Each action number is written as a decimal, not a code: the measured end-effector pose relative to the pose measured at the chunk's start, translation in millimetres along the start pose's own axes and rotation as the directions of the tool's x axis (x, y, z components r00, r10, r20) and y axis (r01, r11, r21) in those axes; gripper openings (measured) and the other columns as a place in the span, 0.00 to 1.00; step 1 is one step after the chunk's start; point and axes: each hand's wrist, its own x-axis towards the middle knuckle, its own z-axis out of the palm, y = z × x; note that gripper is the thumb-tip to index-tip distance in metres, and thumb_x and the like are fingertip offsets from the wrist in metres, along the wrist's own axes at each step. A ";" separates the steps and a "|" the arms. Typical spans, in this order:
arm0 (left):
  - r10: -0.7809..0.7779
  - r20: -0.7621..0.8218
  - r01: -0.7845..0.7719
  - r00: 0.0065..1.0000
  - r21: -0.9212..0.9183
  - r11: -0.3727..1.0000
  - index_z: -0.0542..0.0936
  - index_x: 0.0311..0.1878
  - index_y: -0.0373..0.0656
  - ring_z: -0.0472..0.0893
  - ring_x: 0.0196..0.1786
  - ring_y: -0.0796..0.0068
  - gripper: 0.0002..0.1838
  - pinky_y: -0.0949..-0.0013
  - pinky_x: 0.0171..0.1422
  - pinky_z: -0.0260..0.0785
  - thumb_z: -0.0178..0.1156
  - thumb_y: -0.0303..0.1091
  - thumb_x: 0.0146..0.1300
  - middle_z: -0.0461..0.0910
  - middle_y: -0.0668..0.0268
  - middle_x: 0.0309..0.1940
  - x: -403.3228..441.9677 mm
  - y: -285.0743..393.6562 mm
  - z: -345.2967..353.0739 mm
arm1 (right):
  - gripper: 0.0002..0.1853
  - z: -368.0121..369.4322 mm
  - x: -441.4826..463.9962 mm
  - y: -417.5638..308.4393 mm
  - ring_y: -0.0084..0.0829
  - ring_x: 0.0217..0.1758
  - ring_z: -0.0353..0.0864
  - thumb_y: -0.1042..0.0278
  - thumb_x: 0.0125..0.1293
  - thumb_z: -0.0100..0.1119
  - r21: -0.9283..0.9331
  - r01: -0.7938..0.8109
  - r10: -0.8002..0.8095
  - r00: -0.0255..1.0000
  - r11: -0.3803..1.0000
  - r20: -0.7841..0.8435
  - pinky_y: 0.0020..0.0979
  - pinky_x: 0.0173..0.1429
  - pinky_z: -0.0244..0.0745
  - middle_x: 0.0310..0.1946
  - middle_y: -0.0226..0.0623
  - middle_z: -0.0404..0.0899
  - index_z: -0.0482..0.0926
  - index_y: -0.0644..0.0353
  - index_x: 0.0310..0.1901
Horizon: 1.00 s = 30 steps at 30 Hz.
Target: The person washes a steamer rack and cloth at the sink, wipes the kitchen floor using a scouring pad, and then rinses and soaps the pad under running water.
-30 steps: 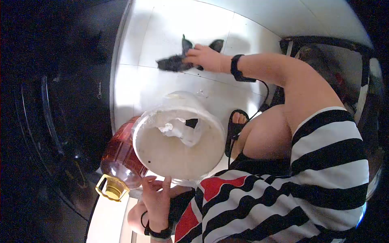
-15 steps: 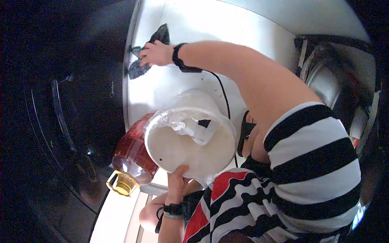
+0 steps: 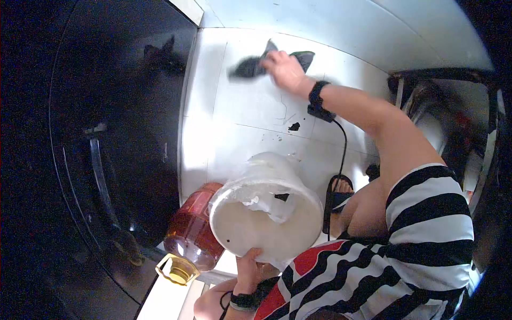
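Observation:
My right hand point(image 3: 285, 70) is closed on a dark grey-green cloth point(image 3: 249, 68) against the white tiled floor near the back wall. Motion blurs the cloth's left end, and its other corner sticks out past my fingers. Down at the front, my left hand point(image 3: 249, 269) grips the rim of a white bucket point(image 3: 266, 213), thumb over the edge, the other fingers mostly hidden. The bucket tilts with its mouth towards me. Inside its mouth I see crumpled clear plastic point(image 3: 274, 210) and a small dark piece.
Left of the bucket stands a large jug of red-brown liquid point(image 3: 194, 226) with a yellow cap and handle. A black appliance front point(image 3: 117, 106) runs along the left. Dark scraps point(image 3: 294, 126) lie on the floor point(image 3: 250, 106). A sandalled foot point(image 3: 341, 185) is right of the bucket.
My right hand has carried the cloth rightwards, away from the black appliance. The view has shifted, so the bucket and jug appear lower and further right. My left hand still grips the bucket.

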 end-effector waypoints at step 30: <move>-0.028 0.018 0.026 0.999 0.067 0.997 0.80 0.42 0.41 0.81 0.42 0.52 0.22 0.56 0.50 0.71 0.68 0.30 0.38 0.82 0.55 0.36 -1.3 38.6 4.0 | 0.13 2.7 154.5 -41.1 0.42 0.43 0.82 0.66 0.61 0.49 -0.082 -0.145 0.162 0.954 0.986 0.254 0.41 0.44 0.77 0.35 0.39 0.82 0.78 0.60 0.44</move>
